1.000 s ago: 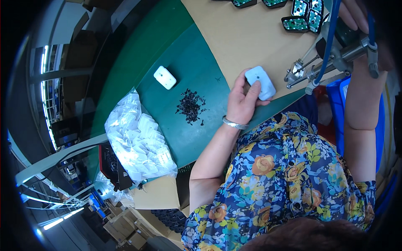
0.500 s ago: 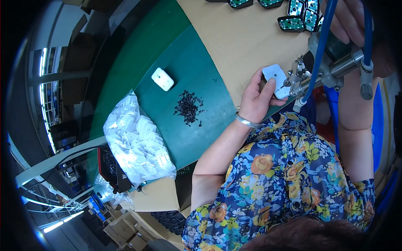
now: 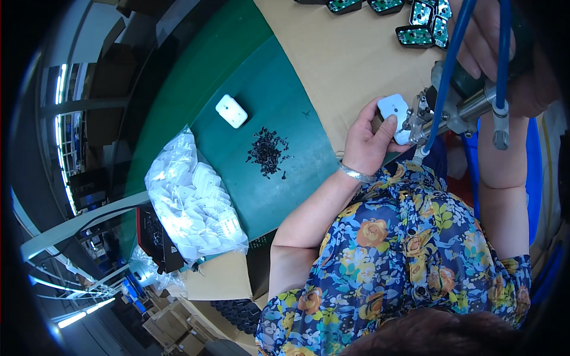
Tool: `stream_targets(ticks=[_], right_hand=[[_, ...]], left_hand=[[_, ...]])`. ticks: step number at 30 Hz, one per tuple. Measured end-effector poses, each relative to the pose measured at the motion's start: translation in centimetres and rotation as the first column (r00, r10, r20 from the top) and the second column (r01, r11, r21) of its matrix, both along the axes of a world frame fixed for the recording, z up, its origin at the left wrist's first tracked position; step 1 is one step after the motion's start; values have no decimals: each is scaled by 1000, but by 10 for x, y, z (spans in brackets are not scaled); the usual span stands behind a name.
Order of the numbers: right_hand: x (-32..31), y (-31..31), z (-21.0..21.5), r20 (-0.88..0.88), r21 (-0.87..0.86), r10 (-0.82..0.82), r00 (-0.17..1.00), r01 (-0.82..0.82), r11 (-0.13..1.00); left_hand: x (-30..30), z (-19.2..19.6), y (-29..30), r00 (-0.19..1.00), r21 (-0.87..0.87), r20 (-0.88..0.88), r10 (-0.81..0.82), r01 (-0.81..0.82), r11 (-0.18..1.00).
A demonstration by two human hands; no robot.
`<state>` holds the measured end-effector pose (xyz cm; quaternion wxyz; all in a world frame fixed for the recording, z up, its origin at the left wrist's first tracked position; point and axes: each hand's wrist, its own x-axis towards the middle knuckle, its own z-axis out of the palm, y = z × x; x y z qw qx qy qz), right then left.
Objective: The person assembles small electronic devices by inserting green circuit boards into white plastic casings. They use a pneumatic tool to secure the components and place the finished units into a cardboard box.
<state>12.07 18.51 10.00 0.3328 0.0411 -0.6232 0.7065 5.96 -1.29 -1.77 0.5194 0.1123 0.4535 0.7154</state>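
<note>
My left hand grips a white rounded plastic cover over the near edge of the table, thumb on its face and fingers behind. My right hand is wrapped round the dark body of a powered screwdriver with a metal barrel and blue hoses. The tool's metal head overlaps the cover's right side; whether its tip touches the cover is hidden. Another white cover lies on the green mat, beside a loose heap of small black pieces resembling screws.
A clear bag of white covers stands at the mat's left edge, over a cardboard box. Several black housings with green circuit boards lie on the cardboard sheet at the far right. A red-edged black tray sits beyond the bag.
The screwdriver and my right hand have shifted left. My left hand has moved slightly right with the cover, which now sits turned a little differently.
</note>
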Motion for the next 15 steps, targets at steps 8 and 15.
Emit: stream_targets(ticks=[8,15], right_hand=[[-5,-5,4,-7,-21,57,998,-57,998],[-21,-8,29,-69,-28,97,993,-99,995]], left_hand=[[-32,7,-30,946,-106,-271,175,-210,972],[-93,18,-49,839,-163,-466,281,-394,905]])
